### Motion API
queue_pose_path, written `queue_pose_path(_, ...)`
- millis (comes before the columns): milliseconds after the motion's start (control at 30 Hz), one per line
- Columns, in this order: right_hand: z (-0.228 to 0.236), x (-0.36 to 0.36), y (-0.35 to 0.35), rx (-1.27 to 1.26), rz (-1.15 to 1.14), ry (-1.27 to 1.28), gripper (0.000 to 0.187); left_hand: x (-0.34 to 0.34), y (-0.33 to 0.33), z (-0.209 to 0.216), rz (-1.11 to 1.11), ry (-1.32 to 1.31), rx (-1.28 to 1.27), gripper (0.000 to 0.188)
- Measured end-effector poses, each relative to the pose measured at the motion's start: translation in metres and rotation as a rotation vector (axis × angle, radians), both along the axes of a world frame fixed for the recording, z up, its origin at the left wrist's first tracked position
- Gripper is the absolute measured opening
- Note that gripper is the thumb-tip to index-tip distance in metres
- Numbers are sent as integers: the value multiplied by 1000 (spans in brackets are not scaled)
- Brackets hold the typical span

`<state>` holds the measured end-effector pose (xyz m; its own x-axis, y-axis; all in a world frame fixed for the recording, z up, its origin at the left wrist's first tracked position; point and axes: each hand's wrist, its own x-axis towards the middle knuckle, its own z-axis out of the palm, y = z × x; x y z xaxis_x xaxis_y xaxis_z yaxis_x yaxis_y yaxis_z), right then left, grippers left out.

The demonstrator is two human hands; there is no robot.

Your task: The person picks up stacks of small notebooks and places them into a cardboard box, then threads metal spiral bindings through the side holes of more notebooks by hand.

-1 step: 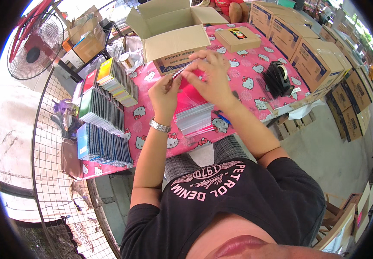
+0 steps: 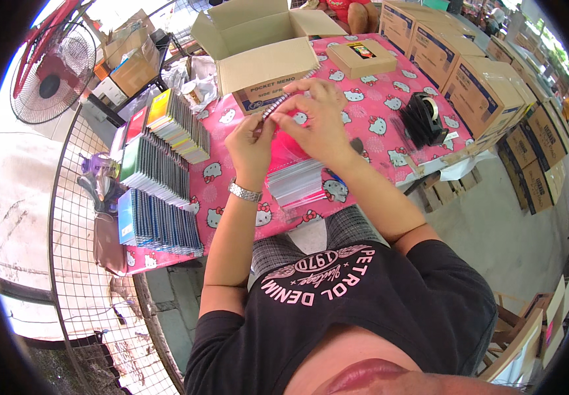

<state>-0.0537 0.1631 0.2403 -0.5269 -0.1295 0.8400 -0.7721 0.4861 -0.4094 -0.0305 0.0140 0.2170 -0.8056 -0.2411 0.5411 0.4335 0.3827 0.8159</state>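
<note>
Above a stack of pink-covered notebooks (image 2: 296,184), both hands hold a small spiral notebook, its coil (image 2: 276,105) tilted up to the right. My left hand (image 2: 249,146) pinches the coil's lower end, a metal watch on that wrist. My right hand (image 2: 317,118) has thumb and index finger closed at the coil, its other fingers arched above. The fingers hide most of the notebook. Next to the stack, a blue-handled tool (image 2: 337,176) is partly hidden by my right forearm.
At left stand rows of blue (image 2: 159,224), green (image 2: 156,170) and yellow notebooks (image 2: 179,125). An open carton (image 2: 268,66) sits beyond my hands. Farther right are a flat brown box (image 2: 361,60), a black tape dispenser (image 2: 424,122) and stacked cartons (image 2: 482,99). A fan (image 2: 51,72) stands far left.
My right hand has shifted slightly left and down by the coil. My left hand stays almost where it was.
</note>
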Motion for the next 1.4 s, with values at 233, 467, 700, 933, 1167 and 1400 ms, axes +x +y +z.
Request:
queue_pose_path(233,1,6,-20,-223,40,-28,11,6,6,23,329,496,-558,31)
queue_pose_path(467,-20,-10,-45,-622,646,-592,11,-10,-29,10,470,568,-616,26)
queue_pose_path(700,-136,-139,148,-198,-353,-563,28,43,-205,-186,583,-348,250,12)
queue_pose_path(933,-288,-124,257,792,-826,-538,36,50,-162,-196,847,-622,-806,29)
queue_pose_path(1167,-274,-145,277,492,-825,-813,32,32,21,11,-123,150,-875,26)
queue_pose_path(1400,-251,-166,292,284,-558,-797,33,17,20,28,-289,-207,-1059,31)
